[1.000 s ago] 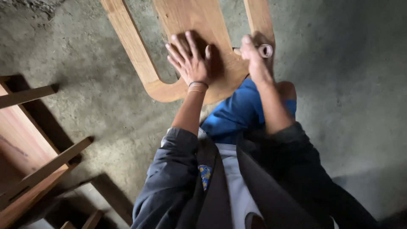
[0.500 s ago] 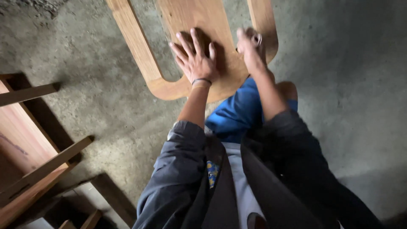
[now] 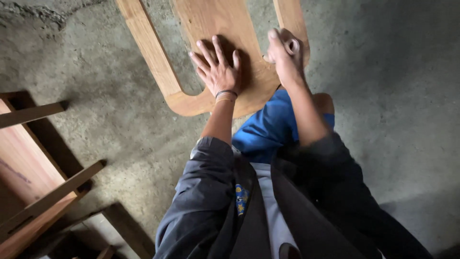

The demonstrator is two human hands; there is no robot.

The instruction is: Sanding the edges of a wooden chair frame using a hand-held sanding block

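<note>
Two hands are working the wooden panel (image 3: pixel 225 29), lying on the floor (image 3: pixel 96 120): left hand (image 3: pixel 218 72) pressing flat, fingers spread; right hand (image 3: pixel 283 55) clenching a small sanding piece (image 3: pixel 292 46). Sanding is appearing underway, unfinished.

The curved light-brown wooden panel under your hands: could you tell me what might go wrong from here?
The curved light-brown wooden panel seems propped on the blue-clad knee, so it may slip. The left hand lies flat with fingers spread close to the right hand, which grips a small roll, perhaps abrasive paper; a stray stroke could scrape them. The panel's slots could catch fingertips.
</note>
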